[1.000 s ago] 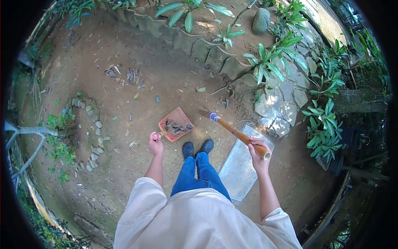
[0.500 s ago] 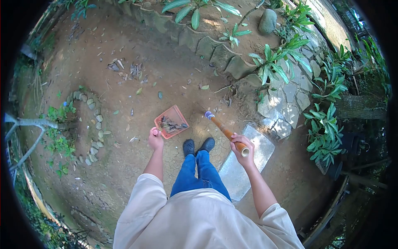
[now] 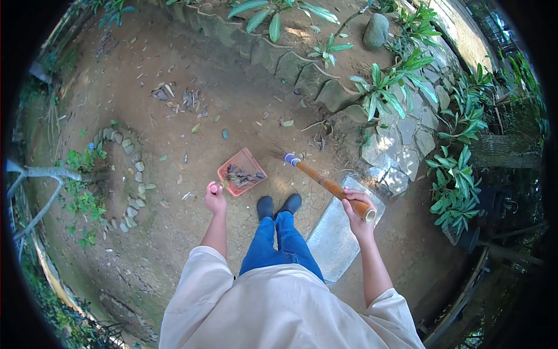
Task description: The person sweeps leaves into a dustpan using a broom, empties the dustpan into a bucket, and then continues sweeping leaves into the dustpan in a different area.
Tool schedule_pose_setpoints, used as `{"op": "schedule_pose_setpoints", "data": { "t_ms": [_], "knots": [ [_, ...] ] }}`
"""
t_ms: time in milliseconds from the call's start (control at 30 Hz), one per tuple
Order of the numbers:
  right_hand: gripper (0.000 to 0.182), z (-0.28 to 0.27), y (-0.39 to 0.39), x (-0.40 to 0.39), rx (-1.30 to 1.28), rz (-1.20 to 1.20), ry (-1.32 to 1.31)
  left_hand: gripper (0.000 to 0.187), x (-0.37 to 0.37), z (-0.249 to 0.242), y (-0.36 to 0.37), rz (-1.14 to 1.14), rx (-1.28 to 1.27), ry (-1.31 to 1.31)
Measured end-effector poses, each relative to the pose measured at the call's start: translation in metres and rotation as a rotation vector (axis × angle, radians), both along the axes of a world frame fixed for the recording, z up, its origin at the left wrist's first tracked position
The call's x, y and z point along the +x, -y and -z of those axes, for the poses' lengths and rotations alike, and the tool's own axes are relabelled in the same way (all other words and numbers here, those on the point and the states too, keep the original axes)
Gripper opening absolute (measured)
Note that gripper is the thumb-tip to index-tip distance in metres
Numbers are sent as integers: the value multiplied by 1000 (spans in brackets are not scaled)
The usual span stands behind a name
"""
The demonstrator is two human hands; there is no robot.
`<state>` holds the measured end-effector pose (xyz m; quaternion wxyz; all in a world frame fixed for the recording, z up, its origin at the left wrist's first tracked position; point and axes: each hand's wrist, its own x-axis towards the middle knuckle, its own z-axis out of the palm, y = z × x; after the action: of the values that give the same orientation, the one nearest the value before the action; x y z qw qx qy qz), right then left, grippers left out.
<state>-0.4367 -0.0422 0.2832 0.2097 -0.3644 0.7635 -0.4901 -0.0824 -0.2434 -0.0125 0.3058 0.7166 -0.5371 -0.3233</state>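
Observation:
My left hand (image 3: 215, 200) is closed around the pink-tipped handle of an orange dustpan (image 3: 254, 185). Dry leaves (image 3: 239, 175) lie in a heap inside the pan, in front of my feet. In my right hand (image 3: 356, 209) is the bamboo handle of a broom (image 3: 328, 185), its hollow end pointing up toward me. A purple and white band (image 3: 292, 159) wraps the lower end of the handle. Thin dark bristles (image 3: 275, 152) show faintly beyond the band, just right of the pan.
A pale stone slab (image 3: 343, 232) lies right of my feet. Scattered leaves (image 3: 192, 100) are on the dirt ahead. A stone ring (image 3: 138, 166) with plants is on the left. Scalloped edging (image 3: 314, 81) and a flagstone path (image 3: 407, 131) border the right.
My right hand has moved right and slightly up, and the broom handle now leans further to the right. The dustpan has shifted very slightly to the right.

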Motion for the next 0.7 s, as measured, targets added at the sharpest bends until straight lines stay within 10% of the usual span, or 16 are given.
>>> {"op": "schedule_pose_setpoints", "data": {
  "t_ms": [700],
  "knots": [
    [17, 35, 36, 15, 7, -243, -45, 41, -4, 22, 3, -53, 66, 63]
  ]
}}
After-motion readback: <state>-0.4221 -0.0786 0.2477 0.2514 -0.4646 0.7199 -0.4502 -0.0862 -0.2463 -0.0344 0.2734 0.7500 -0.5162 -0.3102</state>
